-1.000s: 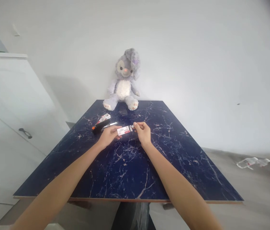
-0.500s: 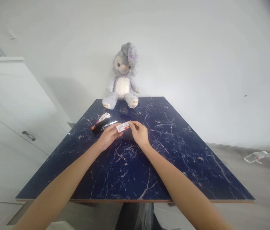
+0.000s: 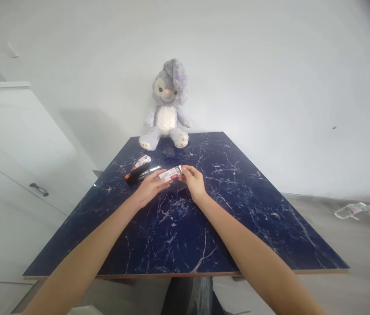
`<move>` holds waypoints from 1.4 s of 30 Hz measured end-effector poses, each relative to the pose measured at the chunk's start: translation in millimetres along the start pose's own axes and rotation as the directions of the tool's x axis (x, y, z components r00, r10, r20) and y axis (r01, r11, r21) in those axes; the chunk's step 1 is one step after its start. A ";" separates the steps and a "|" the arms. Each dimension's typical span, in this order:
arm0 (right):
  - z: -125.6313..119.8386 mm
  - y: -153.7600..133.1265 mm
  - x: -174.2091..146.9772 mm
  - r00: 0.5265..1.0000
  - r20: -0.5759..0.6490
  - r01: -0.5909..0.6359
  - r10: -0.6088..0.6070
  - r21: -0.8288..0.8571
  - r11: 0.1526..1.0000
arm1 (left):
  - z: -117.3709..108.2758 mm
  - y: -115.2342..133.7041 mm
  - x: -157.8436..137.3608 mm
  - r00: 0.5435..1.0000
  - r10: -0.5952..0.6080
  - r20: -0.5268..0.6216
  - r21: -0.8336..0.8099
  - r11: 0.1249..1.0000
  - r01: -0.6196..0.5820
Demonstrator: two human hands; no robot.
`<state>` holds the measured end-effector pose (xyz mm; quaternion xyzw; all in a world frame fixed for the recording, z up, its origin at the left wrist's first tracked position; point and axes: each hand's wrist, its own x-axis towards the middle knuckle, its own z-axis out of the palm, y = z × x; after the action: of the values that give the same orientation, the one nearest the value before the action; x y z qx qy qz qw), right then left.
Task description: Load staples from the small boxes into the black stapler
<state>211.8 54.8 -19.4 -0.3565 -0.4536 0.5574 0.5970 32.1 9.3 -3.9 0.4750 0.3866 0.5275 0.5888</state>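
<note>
A small white-and-red cardboard box (image 3: pixel 169 174) is held level above the table between my two hands. My left hand (image 3: pixel 150 188) grips its left end, thumb on top and fingers beneath. My right hand (image 3: pixel 194 180) pinches the right end, where a greyish inner part and a pale end flap show. What lies inside is too small to make out. Just beyond my left hand, a glossy black object with an orange tip (image 3: pixel 138 173), possibly a stapler, rests on the table. Behind it lies another white-and-red box (image 3: pixel 142 161).
The blue marble-patterned table (image 3: pixel 178 236) stands against a white wall. A grey plush rabbit (image 3: pixel 166 118) sits at its far edge. To the left is a white cabinet (image 3: pixel 4 183); clear plastic bottles (image 3: pixel 352 210) lie on the floor at right.
My right hand has shifted slightly right, and more of the box's right end now shows, with a greyish inner part exposed. My left hand keeps its hold. The camera view has tilted a little.
</note>
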 end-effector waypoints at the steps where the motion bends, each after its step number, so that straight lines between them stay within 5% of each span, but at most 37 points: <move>1: 0.1 0.4 0.1 1.000 -0.014 -0.003 0.003 0.000 1.000 | -0.7 -1.4 0.2 1.000 -0.003 0.000 -0.001 1.000 0.003; 8: -0.7 -4.8 -7.8 0.984 0.106 0.165 -0.142 -0.259 0.952 | 4.2 -3.5 -1.7 1.000 0.029 -0.008 0.046 0.999 -0.028; 17: -2.5 -19.2 -13.2 0.862 0.379 0.495 -0.336 -0.485 0.721 | 1.3 -7.6 -0.2 0.994 0.093 -0.065 0.088 0.992 -0.087; 26: 13.1 -11.7 -34.7 0.744 0.567 0.665 -0.353 -0.676 0.317 | 6.4 -11.1 0.8 0.995 0.082 -0.059 0.243 0.968 -0.065; 30: 16.9 -12.2 -36.4 0.755 0.563 0.652 -0.337 -0.702 0.288 | 9.2 -5.2 -1.2 0.990 0.140 0.027 0.492 0.860 -0.135; 32: 13.8 -15.0 -33.3 0.782 0.515 0.615 -0.352 -0.730 0.298 | 1.0 4.2 -1.7 0.967 0.250 -0.047 0.600 0.781 -0.172; 35: 4.7 -17.4 -27.0 0.837 0.436 0.531 -0.331 -0.794 0.296 | -29.6 21.3 -0.7 0.800 0.551 -0.236 0.821 0.554 -0.139; 37: -1.9 -15.7 -23.0 0.866 0.426 0.487 -0.261 -0.836 0.254 | -57.8 29.3 1.6 0.665 0.681 -0.306 0.928 0.368 0.051; 38: -4.6 -13.9 -21.3 0.875 0.435 0.477 -0.212 -0.849 0.228 | -71.5 31.2 3.2 0.646 0.693 -0.321 0.941 0.308 0.137; 42: -10.9 -5.6 -15.9 0.878 0.475 0.477 -0.058 -0.860 0.179 | -106.6 27.4 10.2 0.717 0.614 -0.330 0.943 0.251 0.218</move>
<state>224.5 39.3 -20.1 -0.4583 -0.8479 0.0923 0.2502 -75.3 35.2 -3.6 0.5575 0.7281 0.3919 -0.0738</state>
